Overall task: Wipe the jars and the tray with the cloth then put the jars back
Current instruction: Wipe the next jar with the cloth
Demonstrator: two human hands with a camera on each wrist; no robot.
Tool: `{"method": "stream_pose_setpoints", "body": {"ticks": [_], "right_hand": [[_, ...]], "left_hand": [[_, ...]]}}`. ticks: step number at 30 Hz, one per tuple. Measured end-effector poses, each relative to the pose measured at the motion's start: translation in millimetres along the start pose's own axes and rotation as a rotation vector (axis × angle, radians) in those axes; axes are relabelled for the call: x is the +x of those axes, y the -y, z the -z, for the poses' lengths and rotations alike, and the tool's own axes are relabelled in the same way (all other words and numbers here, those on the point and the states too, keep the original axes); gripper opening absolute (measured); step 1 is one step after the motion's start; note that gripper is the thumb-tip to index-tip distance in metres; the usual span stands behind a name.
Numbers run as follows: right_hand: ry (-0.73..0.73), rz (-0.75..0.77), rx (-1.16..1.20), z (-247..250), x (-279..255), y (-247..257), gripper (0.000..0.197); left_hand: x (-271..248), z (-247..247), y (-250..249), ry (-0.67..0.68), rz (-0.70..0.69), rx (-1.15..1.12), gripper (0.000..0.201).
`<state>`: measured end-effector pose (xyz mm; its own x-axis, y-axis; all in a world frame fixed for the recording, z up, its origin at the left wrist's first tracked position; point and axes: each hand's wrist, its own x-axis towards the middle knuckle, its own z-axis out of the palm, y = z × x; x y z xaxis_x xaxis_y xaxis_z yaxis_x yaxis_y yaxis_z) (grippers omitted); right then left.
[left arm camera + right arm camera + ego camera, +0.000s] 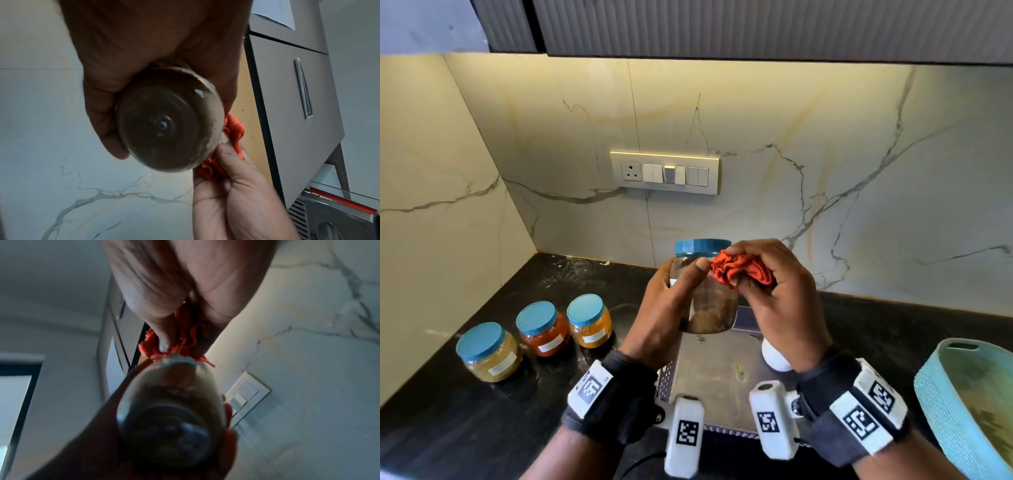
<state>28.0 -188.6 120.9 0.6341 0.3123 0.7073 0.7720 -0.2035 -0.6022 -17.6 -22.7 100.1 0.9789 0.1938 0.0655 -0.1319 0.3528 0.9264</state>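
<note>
Jar with a blue lid sits upright in our left hand, held above the bench over a metal tray; its long axis runs vertically, lid up, brown contents settled in the lower half. Our left fingers curl round the glass wall, thumb across the front near the shoulder. Our right hand is the nearer to the lid and bunches the orange cloth in a pinch, fingers wrapped over it, pressing the wad against the jar's upper right side just under the lid. From the left wrist view we see the jar's round base bare, with the cloth touching its right edge. We judge the wiping of this jar is under way, and the next stroke turns on that contact: the cloth lies to the jar's right, so either the cloth sweeps round the wall or the left hand turns the jar on its axis.

Below, the tray lies close to us, with a white round object on its right side. A teal basket stands well to the right. Three blue-lidded jars stand in a row on the bench to the left, apart from the tray. Open room lies behind the tray towards the marble wall, which carries a switch panel.
</note>
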Motion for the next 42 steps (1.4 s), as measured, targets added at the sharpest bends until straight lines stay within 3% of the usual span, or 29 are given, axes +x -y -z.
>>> {"method": "stream_pose_setpoints", "body": {"ticks": [4, 7, 9, 12, 14, 21, 27, 31, 35, 40, 42], "right_hand": [[0.098, 0.156, -0.144, -5, -20, 14, 0.031], [0.193, 0.261, -0.214, -1, -29, 13, 0.033], [0.156, 0.238, -0.193, 2, -19, 6, 0.033], [0.005, 0.057, 0.020, 6, 4, -5, 0.032], [-0.015, 0.008, 0.078, 5, 10, -6, 0.032], [0.130, 0.201, -0.115, 6, -30, 3, 0.031], [-0.046, 0.020, 0.115, 11, 6, -5, 0.034], [0.037, 0.176, -0.039, 11, -15, -1, 0.035], [0.099, 0.268, -0.076, 12, -20, -3, 0.034], [-0.031, 0.005, 0.232, 11, 12, -15, 0.031], [-0.026, 0.003, 0.236, 10, 8, -14, 0.032]], "left_hand": [[8, 0, -9, -0.040, -0.004, -0.092, 0.056], [11, 4, -9, -0.037, 0.022, -0.064, 0.072], [11, 3, -7, -0.015, 0.031, -0.053, 0.076], [11, -1, -2, 0.062, 0.076, -0.067, 0.061], [9, -1, -2, 0.048, 0.083, -0.077, 0.058], [5, 1, -10, -0.010, 0.072, -0.111, 0.069], [0, -9, -9, 0.065, 0.036, -0.112, 0.072], [5, -5, -26, 0.024, 0.037, -0.137, 0.057], [2, -4, -26, -0.009, 0.057, -0.139, 0.066], [-1, -13, -21, 0.093, 0.085, -0.166, 0.060], [2, -11, -23, 0.110, 0.091, -0.189, 0.061]]}}
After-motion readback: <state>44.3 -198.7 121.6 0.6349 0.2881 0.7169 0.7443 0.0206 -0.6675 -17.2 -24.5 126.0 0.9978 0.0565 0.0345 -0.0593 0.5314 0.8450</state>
